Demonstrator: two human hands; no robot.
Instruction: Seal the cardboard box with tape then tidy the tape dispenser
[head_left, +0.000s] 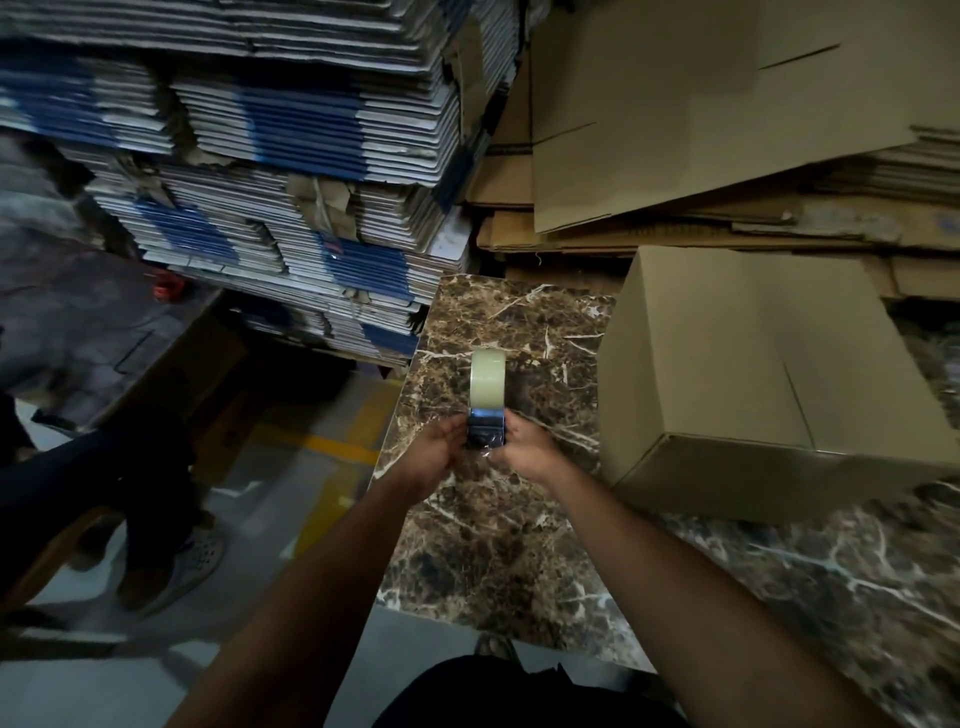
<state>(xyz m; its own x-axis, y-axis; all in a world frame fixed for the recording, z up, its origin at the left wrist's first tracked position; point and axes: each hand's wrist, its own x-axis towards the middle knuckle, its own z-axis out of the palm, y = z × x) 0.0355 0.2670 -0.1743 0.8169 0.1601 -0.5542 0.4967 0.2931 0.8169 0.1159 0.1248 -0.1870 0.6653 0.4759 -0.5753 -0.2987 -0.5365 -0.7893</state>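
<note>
Now tape dispenser (487, 410) between both hands; left fingers (451, 428) and right fingers (511, 427) pinching its sides.

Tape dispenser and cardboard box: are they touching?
Apart. The head view shows bare marble table between the tape dispenser, held by both hands, and the cardboard box.

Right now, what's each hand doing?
Left hand: closed on the tape dispenser.
Right hand: closed on the same dispenser's other side.
</note>
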